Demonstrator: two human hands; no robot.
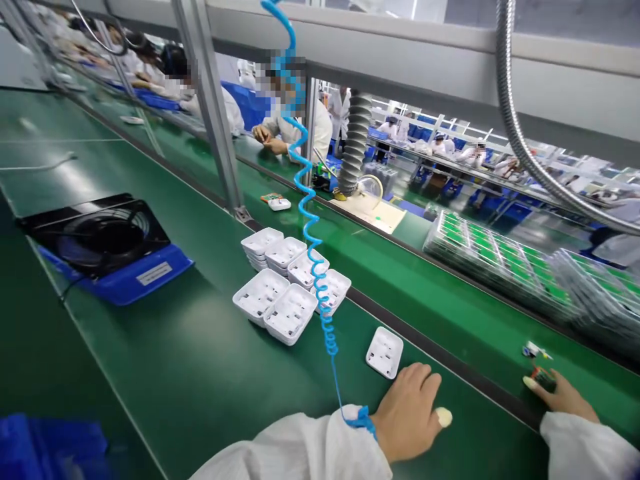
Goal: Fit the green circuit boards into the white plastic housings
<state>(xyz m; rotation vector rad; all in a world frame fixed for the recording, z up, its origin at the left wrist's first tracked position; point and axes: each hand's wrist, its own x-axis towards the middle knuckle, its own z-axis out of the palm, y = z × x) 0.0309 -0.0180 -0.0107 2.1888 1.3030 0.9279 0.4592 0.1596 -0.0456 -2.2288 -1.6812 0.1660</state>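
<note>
My left hand [409,415] lies over the green bench top, its fingers spread and its thumb, with a pale cover on the tip, held apart. Just beyond its fingertips is a single white plastic housing [385,353]. A blue coiled cord runs down to the blue band on my left wrist. At the right, over the green belt, my right hand [567,396] has its thumb and fingers round a small green circuit board [543,380] with red parts. Beside that board sits a small white part with wires [536,349].
Stacked white housings [289,312] stand mid-bench. A black fan on a blue base [150,275] is at the left. Trays of green boards [490,257] line the belt's far side. People in white coats sit across. A metal post [213,107] rises behind the stacks.
</note>
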